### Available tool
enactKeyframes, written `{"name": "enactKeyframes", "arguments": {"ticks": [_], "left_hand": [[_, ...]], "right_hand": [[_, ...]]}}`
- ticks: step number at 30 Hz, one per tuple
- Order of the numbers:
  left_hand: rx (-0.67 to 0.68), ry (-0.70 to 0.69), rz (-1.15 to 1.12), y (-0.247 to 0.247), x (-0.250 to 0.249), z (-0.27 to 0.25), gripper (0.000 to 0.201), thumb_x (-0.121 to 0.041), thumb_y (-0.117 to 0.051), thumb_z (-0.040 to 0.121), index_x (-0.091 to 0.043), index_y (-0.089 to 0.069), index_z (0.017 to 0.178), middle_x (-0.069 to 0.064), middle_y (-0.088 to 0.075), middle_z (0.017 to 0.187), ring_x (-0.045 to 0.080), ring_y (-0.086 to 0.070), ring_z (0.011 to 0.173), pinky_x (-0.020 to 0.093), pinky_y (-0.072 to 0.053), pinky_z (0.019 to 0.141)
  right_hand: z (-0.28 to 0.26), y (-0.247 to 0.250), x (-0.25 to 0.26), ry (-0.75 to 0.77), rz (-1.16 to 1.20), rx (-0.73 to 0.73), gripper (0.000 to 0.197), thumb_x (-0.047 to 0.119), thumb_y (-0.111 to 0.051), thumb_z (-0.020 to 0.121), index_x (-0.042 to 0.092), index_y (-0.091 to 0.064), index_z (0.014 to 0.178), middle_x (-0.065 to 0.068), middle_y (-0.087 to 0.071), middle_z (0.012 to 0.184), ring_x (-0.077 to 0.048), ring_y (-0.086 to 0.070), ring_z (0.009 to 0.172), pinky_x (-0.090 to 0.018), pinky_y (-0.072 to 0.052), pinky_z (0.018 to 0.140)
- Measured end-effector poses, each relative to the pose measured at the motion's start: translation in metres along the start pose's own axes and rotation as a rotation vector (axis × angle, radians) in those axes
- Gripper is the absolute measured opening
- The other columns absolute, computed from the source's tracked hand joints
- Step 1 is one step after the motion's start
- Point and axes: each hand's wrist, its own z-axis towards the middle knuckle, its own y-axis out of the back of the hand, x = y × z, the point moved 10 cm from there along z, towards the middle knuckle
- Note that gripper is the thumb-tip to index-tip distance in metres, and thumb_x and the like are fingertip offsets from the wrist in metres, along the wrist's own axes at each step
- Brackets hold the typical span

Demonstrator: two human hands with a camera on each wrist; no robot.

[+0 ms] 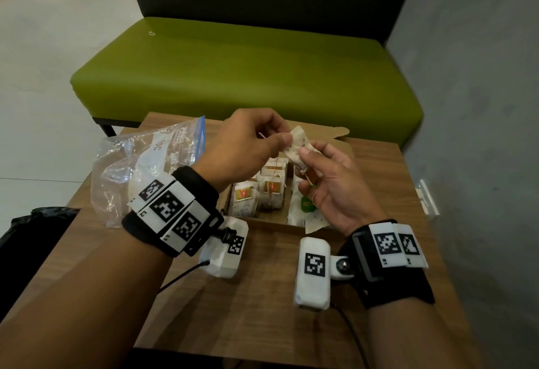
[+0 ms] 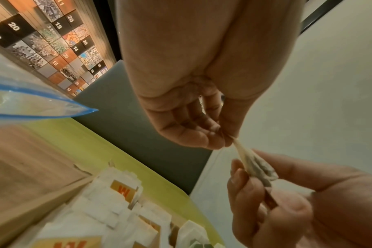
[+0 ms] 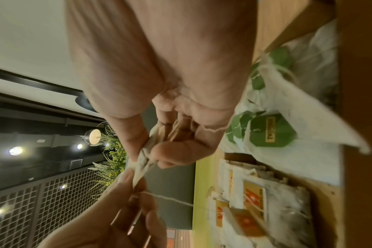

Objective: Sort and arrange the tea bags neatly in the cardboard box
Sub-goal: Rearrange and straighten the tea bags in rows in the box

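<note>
Forearms with marker-covered wrist bands fill the near field at 6 to 8 o'clock of the head view; beyond them, both hands meet above the cardboard box at the centre of the table. Left hand, at 11 o'clock of the box, pinches the upper end of a single tea bag between thumb and fingertips, with its string passing through the same fingers in the right wrist view. Right hand, at 2 o'clock of the box, pinches the lower end of that bag, and an orange tag appears folded against its palm. Holding the bag at two ends, clear of the box, probably serves to straighten it and gather its string before it is slotted in. Inside the box, bags with red-and-yellow tags stand upright in rows on the left, while bags with green tags lie flat on the right, which suggests sorting by kind. An opened clear zip bag rests on the table at 9 o'clock of the box, presumably the source. A green bench lies at 12 o'clock.
</note>
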Motion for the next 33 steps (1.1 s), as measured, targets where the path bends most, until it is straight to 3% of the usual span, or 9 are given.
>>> {"name": "enactKeyframes", "arguments": {"ticks": [4, 9, 11, 14, 19, 23, 27, 30, 33], "left_hand": [[-0.004, 0.006, -0.023, 0.000, -0.002, -0.001, 0.011, -0.024, -0.067, 0.093, -0.014, -0.066, 0.086, 0.004, -0.067, 0.077, 0.016, -0.064, 0.067, 0.042, -0.054, 0.067], [0.015, 0.033, 0.019, 0.004, -0.005, -0.003, 0.024, -0.033, -0.064, 0.094, -0.011, -0.068, 0.084, 0.019, -0.068, 0.080, 0.017, -0.057, 0.065, 0.047, -0.053, 0.067], [0.018, 0.038, -0.001, 0.006, -0.010, -0.004, 0.025, -0.034, -0.063, 0.094, -0.012, -0.067, 0.083, 0.014, -0.065, 0.073, 0.012, -0.057, 0.061, 0.040, -0.052, 0.065], [0.089, 0.069, -0.068, 0.001, -0.017, -0.008, 0.025, -0.030, -0.058, 0.098, -0.009, -0.068, 0.086, 0.001, -0.065, 0.062, 0.013, -0.063, 0.059, 0.036, -0.055, 0.066], [0.204, 0.236, -0.213, -0.017, -0.003, -0.015, 0.010, -0.016, -0.055, 0.100, -0.006, -0.058, 0.098, 0.008, -0.071, 0.076, 0.019, -0.068, 0.058, 0.038, -0.058, 0.059], [0.198, 0.325, -0.241, -0.021, 0.009, -0.019, 0.022, -0.024, -0.059, 0.098, -0.004, -0.056, 0.105, 0.011, -0.069, 0.086, 0.021, -0.070, 0.066, 0.033, -0.060, 0.055], [0.200, 0.395, -0.348, -0.022, 0.014, -0.021, 0.029, -0.029, -0.049, 0.103, -0.003, -0.058, 0.113, 0.015, -0.065, 0.097, 0.020, -0.069, 0.066, 0.030, -0.057, 0.051], [0.166, 0.340, -0.275, -0.015, 0.012, -0.018, 0.014, -0.024, -0.055, 0.100, -0.012, -0.063, 0.101, 0.012, -0.067, 0.099, 0.016, -0.067, 0.063, 0.027, -0.054, 0.051], [0.095, 0.217, -0.144, -0.005, 0.006, -0.013, 0.006, -0.026, -0.067, 0.092, -0.021, -0.068, 0.091, 0.002, -0.069, 0.089, 0.008, -0.060, 0.059, 0.021, -0.047, 0.051]], "right_hand": [[-0.003, -0.002, -0.001, -0.013, -0.018, 0.008, 0.003, 0.014, -0.061, 0.099, 0.015, -0.061, 0.095, 0.002, -0.067, 0.077, -0.005, -0.055, 0.060, -0.016, -0.039, 0.043], [-0.002, 0.003, 0.004, 0.043, -0.060, -0.036, 0.012, 0.020, -0.062, 0.099, 0.018, -0.061, 0.087, 0.004, -0.060, 0.071, -0.004, -0.043, 0.053, -0.014, -0.032, 0.039], [-0.003, 0.005, 0.011, 0.101, -0.074, -0.073, 0.011, 0.018, -0.063, 0.098, 0.017, -0.061, 0.088, 0.005, -0.059, 0.070, -0.003, -0.040, 0.048, -0.014, -0.030, 0.037], [-0.007, 0.007, 0.019, 0.151, 0.010, -0.134, 0.006, 0.011, -0.060, 0.098, 0.010, -0.060, 0.092, -0.001, -0.061, 0.076, 0.000, -0.049, 0.040, -0.011, -0.034, 0.035], [-0.009, 0.015, 0.024, 0.187, 0.044, -0.204, 0.006, 0.017, -0.064, 0.096, 0.012, -0.064, 0.093, 0.005, -0.063, 0.072, 0.001, -0.050, 0.038, -0.010, -0.033, 0.035], [-0.013, 0.006, 0.028, 0.178, 0.096, -0.163, 0.009, 0.013, -0.060, 0.098, 0.008, -0.064, 0.093, 0.001, -0.065, 0.074, 0.000, -0.049, 0.034, -0.010, -0.032, 0.032], [-0.014, -0.001, 0.028, 0.179, 0.043, -0.119, 0.013, 0.011, -0.058, 0.100, 0.002, -0.065, 0.104, 0.003, -0.065, 0.074, 0.001, -0.049, 0.035, -0.010, -0.033, 0.033], [-0.012, -0.003, 0.026, 0.180, -0.011, -0.103, 0.013, 0.008, -0.057, 0.099, 0.002, -0.067, 0.107, 0.005, -0.066, 0.075, 0.002, -0.053, 0.040, -0.008, -0.036, 0.037], [-0.011, -0.008, 0.024, 0.177, -0.073, -0.069, 0.017, 0.008, -0.057, 0.100, 0.003, -0.068, 0.111, 0.009, -0.068, 0.072, 0.003, -0.054, 0.041, -0.008, -0.035, 0.037]]}}
